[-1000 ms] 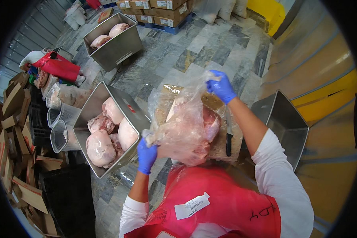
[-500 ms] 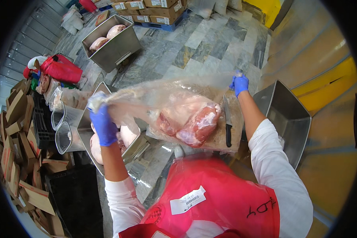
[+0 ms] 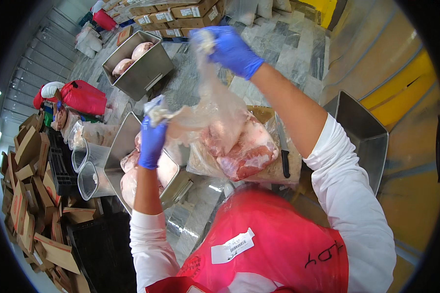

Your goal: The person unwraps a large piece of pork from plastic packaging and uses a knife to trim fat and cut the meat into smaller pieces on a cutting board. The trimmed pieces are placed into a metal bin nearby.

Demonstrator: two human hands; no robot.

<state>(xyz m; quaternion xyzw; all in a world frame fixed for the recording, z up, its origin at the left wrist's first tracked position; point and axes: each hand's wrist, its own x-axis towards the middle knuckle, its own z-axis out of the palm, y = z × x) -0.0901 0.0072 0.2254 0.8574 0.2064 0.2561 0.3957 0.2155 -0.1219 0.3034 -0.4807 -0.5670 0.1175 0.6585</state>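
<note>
My left hand [image 3: 153, 139], in a blue glove, is closed on one end of a clear plastic bag [image 3: 217, 105]. Raised higher, my blue-gloved right hand [image 3: 232, 51] grips another bunched part of that bag. The plastic stretches between both hands and hangs down over a large raw piece of meat [image 3: 252, 154], red with pale fat. Under the meat lies a tan cutting board [image 3: 291, 173]. A knife [image 3: 283, 151] with a black handle rests on the board, right of the meat. Whether any meat is still inside the plastic, I cannot tell.
Left of the board, a steel bin [image 3: 115, 166] holds several meat pieces; another steel bin [image 3: 139, 80] with meat stands farther off. A steel tub [image 3: 364, 146] is at the right. Clear containers [image 3: 89, 178], black crates and cardboard [image 3: 54, 251] line the left. A person in red bends at far left.
My right hand has swung left and upward with its part of the bag. My left hand has shifted slightly right. The bag now hangs narrower, leaving more of the meat uncovered.
</note>
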